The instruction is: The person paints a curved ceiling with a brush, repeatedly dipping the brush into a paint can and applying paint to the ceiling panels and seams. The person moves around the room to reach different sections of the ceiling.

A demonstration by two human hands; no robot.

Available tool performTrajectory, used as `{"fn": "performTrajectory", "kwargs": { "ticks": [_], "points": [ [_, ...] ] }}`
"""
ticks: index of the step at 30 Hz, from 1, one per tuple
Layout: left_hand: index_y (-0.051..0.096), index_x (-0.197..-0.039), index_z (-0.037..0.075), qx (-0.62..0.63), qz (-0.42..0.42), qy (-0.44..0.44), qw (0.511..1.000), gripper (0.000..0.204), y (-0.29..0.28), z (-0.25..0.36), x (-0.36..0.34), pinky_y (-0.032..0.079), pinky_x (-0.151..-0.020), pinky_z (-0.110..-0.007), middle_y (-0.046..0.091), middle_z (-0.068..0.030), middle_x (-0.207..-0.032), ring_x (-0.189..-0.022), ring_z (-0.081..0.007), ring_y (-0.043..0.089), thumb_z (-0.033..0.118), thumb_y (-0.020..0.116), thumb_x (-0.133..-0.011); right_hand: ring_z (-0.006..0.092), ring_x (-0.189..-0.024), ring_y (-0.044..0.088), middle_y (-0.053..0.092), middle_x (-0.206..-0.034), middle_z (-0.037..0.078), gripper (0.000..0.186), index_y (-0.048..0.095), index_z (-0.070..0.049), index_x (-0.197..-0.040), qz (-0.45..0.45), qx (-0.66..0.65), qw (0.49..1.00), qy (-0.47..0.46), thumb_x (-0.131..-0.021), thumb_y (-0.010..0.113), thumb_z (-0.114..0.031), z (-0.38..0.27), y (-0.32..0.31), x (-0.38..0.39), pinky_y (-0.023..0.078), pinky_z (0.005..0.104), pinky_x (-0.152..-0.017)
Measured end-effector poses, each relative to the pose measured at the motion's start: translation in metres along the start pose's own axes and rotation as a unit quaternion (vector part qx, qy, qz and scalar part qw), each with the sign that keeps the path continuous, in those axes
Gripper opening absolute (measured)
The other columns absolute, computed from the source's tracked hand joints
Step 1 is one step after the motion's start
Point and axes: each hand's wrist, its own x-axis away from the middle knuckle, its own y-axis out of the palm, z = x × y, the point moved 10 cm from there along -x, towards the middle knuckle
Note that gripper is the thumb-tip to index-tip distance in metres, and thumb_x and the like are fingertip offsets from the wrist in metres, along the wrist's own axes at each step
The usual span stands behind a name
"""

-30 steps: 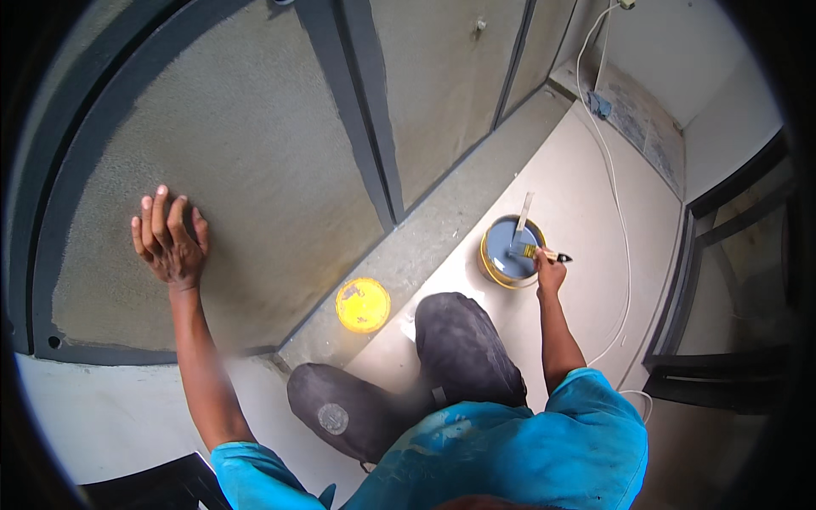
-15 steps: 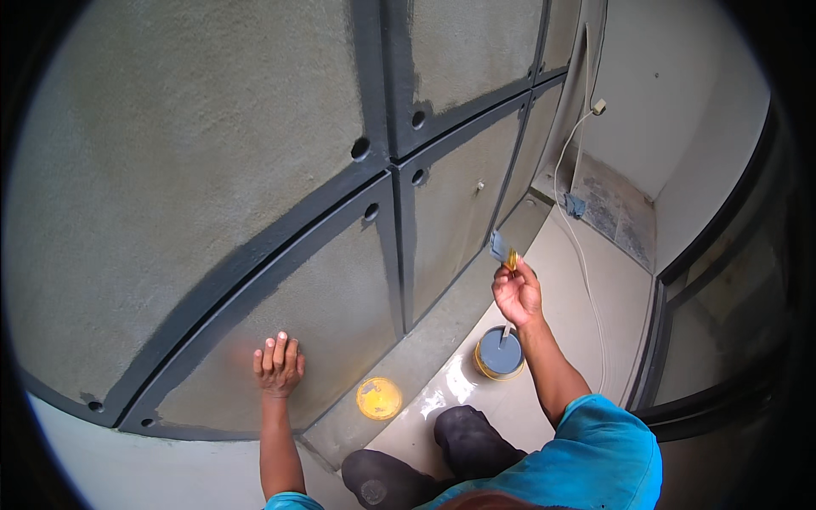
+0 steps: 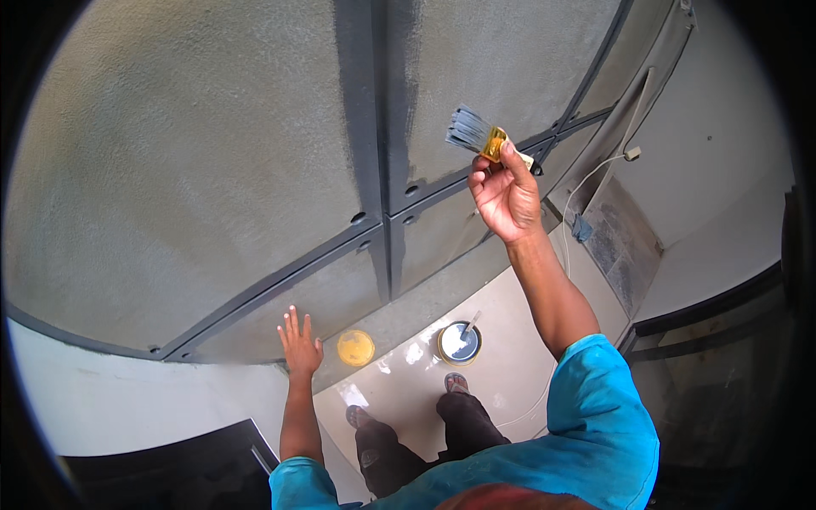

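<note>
A flat paintbrush (image 3: 473, 134) with grey-coated bristles and a yellow band is gripped in my right hand (image 3: 512, 189), raised in front of the wall panels. Its bristles point left, apart from the wall as far as I can see. Spread fingers show on my left hand (image 3: 299, 342), held out by the lower panel (image 3: 289, 293); whether it touches the surface I cannot tell. Dark grey bands edge the rough grey-beige panels, with round holes near their corners. On the floor a bucket of grey paint (image 3: 459, 342) has a stick standing in it.
A round yellow lid (image 3: 355, 348) lies on the grey ledge at the wall's foot. Toward the right, a white cable (image 3: 567, 246) runs down onto the pale floor, near a blue rag (image 3: 581, 228). Dark-framed glass (image 3: 722, 348) borders the right side.
I have risen from a crouch to standing. My right hand has lifted the paintbrush up from above the bucket; my left hand stays by the lower panel, fingers now more stretched.
</note>
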Motion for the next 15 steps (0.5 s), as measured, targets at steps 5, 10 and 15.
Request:
{"fn": "performTrajectory", "kwargs": {
  "ticks": [5,10,15],
  "points": [
    [0.059,-0.136,0.004,0.241,0.024,-0.17,0.955,0.048,0.013,0.026,0.064,0.038,-0.114,-0.049,0.047,-0.0226,-0.151,-0.138,-0.0405,0.047,0.02,0.067,-0.091,0.0163,-0.093,0.066,0.072,-0.103,0.01,0.048,0.066,0.003,-0.125,-0.071,0.338,0.927,-0.146,-0.087,0.084,-0.021,-0.061,0.068,-0.031,0.053,0.0296,-0.082],
    [0.063,-0.13,0.006,0.353,-0.045,-0.232,0.905,0.041,0.067,0.075,0.174,0.049,-0.105,-0.044,0.064,-0.0214,-0.131,-0.122,-0.0387,0.061,0.022,0.066,-0.093,0.0152,-0.084,0.068,0.075,-0.098,0.007,0.021,0.077,-0.005,-0.105,-0.29,0.555,0.696,-0.352,-0.088,0.082,-0.016,-0.084,0.157,-0.046,0.055,0.0308,-0.074],
    [0.066,-0.125,0.003,0.33,-0.181,-0.389,0.841,0.039,0.136,0.085,0.327,0.054,-0.097,-0.043,0.07,-0.0203,-0.122,-0.11,-0.0337,0.069,0.026,0.065,-0.093,0.0167,-0.083,0.069,0.075,-0.097,0.005,0.02,0.077,-0.007,-0.104,-0.344,0.618,0.614,-0.352,-0.089,0.081,-0.018,-0.083,0.174,-0.051,0.055,0.0318,-0.074]
  ]
}}
